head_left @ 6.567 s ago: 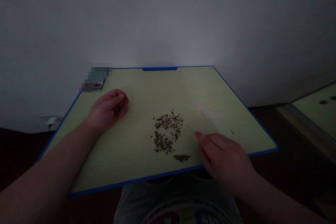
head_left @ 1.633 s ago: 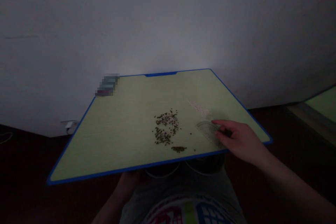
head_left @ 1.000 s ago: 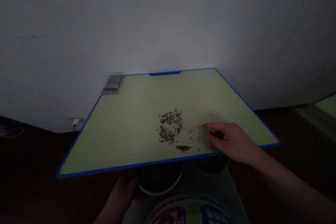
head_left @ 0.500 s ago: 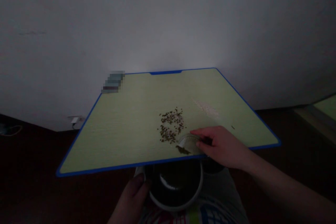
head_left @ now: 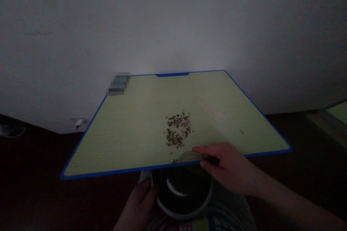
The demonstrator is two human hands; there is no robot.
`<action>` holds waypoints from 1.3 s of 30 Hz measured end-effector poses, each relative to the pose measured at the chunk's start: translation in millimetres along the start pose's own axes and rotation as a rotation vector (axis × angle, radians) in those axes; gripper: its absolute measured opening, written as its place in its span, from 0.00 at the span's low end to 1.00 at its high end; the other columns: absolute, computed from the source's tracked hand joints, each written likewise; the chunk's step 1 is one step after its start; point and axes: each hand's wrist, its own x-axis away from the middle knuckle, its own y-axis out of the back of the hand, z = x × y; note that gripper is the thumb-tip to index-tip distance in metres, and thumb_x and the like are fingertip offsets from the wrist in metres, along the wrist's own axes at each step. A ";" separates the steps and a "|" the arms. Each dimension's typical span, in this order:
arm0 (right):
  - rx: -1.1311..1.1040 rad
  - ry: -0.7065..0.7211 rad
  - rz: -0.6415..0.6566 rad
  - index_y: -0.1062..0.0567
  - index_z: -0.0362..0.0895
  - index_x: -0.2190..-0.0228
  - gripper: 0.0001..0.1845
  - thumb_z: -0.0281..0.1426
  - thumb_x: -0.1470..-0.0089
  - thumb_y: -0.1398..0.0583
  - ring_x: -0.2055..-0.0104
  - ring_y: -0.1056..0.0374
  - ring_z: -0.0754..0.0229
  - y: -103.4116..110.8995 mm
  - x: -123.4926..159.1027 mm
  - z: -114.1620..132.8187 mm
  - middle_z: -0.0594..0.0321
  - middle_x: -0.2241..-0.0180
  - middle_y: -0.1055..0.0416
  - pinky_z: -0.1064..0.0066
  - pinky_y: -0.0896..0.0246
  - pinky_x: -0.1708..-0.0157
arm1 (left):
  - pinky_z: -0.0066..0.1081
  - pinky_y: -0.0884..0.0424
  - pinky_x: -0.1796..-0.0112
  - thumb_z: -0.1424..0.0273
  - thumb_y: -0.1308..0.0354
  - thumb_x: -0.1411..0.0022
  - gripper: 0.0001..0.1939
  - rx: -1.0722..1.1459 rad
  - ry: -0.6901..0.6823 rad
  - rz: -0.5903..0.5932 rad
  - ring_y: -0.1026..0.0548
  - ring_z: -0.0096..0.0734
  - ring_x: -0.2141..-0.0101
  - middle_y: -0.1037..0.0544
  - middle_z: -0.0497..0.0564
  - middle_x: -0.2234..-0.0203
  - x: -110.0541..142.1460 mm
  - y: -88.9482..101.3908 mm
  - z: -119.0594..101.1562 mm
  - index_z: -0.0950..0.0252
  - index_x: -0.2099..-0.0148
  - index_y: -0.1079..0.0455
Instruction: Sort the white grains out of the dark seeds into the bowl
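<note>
My right hand [head_left: 221, 164] pinches a clear round disc [head_left: 191, 156], lid-like with a patterned rim, at the table's front edge. A few dark grains [head_left: 175, 161] lie beside the disc at that edge. Just below the edge is a dark-inside pot [head_left: 187, 215] with a pale rim, and my left hand [head_left: 142, 198] is closed around its handle at the left. Brown grains mixed with white ones [head_left: 177, 130] are scattered on the table a little beyond the disc.
The pale green table [head_left: 130, 126] has a blue edge and stands against a wall. A streak of white grains [head_left: 214, 112] and a small dark sliver [head_left: 241, 131] lie on the right. A blurred flat item [head_left: 118, 84] sits at the far left corner.
My right hand has drawn the disc toward me, over the table's front edge. The small dark pile beside it has mostly left the tabletop. My left hand still grips the pot.
</note>
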 end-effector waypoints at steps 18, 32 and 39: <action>0.036 0.010 0.020 0.24 0.46 0.51 0.21 0.24 0.47 0.44 0.58 0.26 0.58 -1.9 -24.6 -2.7 0.59 0.56 0.22 0.65 0.31 0.58 | 0.32 0.27 0.64 0.61 0.45 0.45 0.15 -0.006 -0.031 0.020 0.23 0.42 0.68 0.19 0.55 0.72 2.8 5.5 2.0 0.67 0.69 0.25; -0.014 0.010 0.250 0.23 0.46 0.52 0.21 0.27 0.48 0.42 0.73 0.33 0.63 2.7 -50.5 -6.2 0.64 0.73 0.24 0.72 0.41 0.73 | 0.33 0.27 0.61 0.60 0.48 0.42 0.17 -0.031 -0.029 0.107 0.23 0.42 0.66 0.19 0.56 0.68 -4.7 18.6 13.3 0.67 0.65 0.25; -0.084 -0.007 0.269 0.23 0.47 0.52 0.21 0.26 0.49 0.41 0.64 0.28 0.59 7.7 -38.2 -9.1 0.61 0.63 0.21 0.68 0.36 0.63 | 0.33 0.27 0.63 0.59 0.44 0.45 0.16 0.022 -0.028 0.051 0.23 0.42 0.68 0.20 0.56 0.72 -4.6 16.4 7.9 0.68 0.67 0.25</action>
